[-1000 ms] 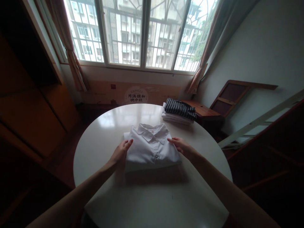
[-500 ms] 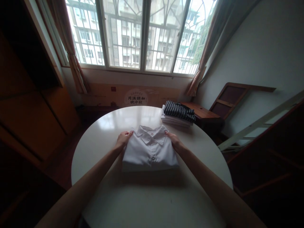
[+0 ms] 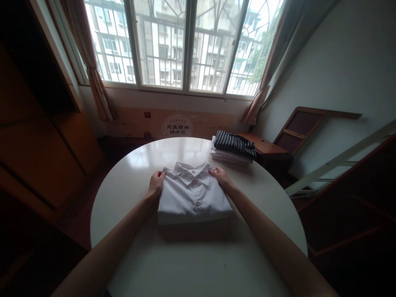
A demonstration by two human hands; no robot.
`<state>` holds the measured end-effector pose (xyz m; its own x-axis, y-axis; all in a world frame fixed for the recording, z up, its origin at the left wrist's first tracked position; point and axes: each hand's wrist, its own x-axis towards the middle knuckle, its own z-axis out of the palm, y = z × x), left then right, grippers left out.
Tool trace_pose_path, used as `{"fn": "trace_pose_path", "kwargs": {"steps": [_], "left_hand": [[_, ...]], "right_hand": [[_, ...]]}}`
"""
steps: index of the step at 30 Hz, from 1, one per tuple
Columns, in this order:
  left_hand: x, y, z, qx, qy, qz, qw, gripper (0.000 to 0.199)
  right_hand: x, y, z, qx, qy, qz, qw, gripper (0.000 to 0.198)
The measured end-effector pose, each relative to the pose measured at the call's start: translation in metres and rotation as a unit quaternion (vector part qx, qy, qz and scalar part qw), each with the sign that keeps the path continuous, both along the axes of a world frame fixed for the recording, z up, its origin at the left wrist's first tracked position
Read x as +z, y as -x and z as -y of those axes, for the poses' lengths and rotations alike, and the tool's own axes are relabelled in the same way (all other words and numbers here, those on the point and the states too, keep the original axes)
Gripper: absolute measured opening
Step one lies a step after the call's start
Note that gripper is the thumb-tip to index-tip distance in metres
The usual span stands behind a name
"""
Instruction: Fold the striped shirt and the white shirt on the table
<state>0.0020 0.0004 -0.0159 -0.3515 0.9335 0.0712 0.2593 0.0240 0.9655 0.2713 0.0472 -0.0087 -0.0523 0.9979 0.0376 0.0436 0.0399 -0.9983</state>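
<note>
A white collared shirt (image 3: 194, 198), folded into a compact rectangle, lies on the round white table (image 3: 123, 222) with its collar pointing away from me. Its buttoned front faces up. My left hand (image 3: 156, 182) is closed on the shirt's far left corner, at the shoulder. On the other side, my right hand (image 3: 222, 178) pinches the cloth at the right shoulder, close beside the collar. The undersides of the shirt and the fingertips beneath the cloth are hidden.
A stack of folded clothes (image 3: 232, 156), with a black striped garment (image 3: 234, 142) on top, sits at the table's far right edge. Behind it stands a wooden desk (image 3: 262, 146). A pale ladder-like frame (image 3: 334, 167) leans at right. Windows (image 3: 185, 45) are ahead.
Both hands have shifted slightly left with the shirt's collar end between them. The left shoulder of the shirt is spread farther out, and the near edge has barely moved.
</note>
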Motion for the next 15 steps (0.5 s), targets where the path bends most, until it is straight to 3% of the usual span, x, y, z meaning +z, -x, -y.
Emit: {"fn": "trace_pose_path", "kwargs": {"steps": [3,8,15], "left_hand": [[0.002,-0.001,-0.005,-0.014,0.014,-0.032,0.999,0.028],[0.002,0.003,-0.014,0.017,0.017,-0.097,0.995,0.02],[0.003,0.001,-0.031,0.007,0.001,-0.09,0.996,0.018]], "right_hand": [[-0.001,-0.004,-0.004,0.019,0.014,-0.01,1.0,0.042],[0.003,-0.003,-0.009,-0.005,0.045,0.074,0.996,0.038],[0.012,0.006,-0.005,-0.094,-0.052,0.167,0.98,0.032]]}}
